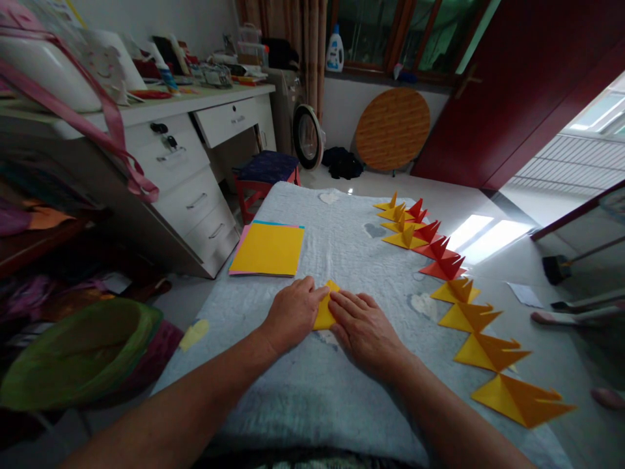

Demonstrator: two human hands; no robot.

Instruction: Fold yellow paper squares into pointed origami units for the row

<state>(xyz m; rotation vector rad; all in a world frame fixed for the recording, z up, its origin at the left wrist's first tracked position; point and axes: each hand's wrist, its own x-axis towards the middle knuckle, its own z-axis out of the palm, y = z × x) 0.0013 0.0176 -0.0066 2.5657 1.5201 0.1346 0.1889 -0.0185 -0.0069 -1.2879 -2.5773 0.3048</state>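
Note:
A small yellow folded paper [325, 311] lies on the pale blue cloth-covered table [312, 384], mostly covered by my hands. My left hand [293, 311] presses on its left side, fingers together and flat. My right hand [364, 326] lies flat on its right side, fingers stretched toward the paper. A stack of square coloured sheets [268, 249], yellow on top, rests to the upper left. A row of several folded yellow, orange and red paper pieces [469, 316] runs along the right side of the table.
A white desk with drawers [195, 163] stands at the left, with a red stool [266, 176] beside it. A green bag [81, 348] sits at the lower left. A round wooden board [392, 128] leans against the far wall. A broom [556, 267] lies at the right.

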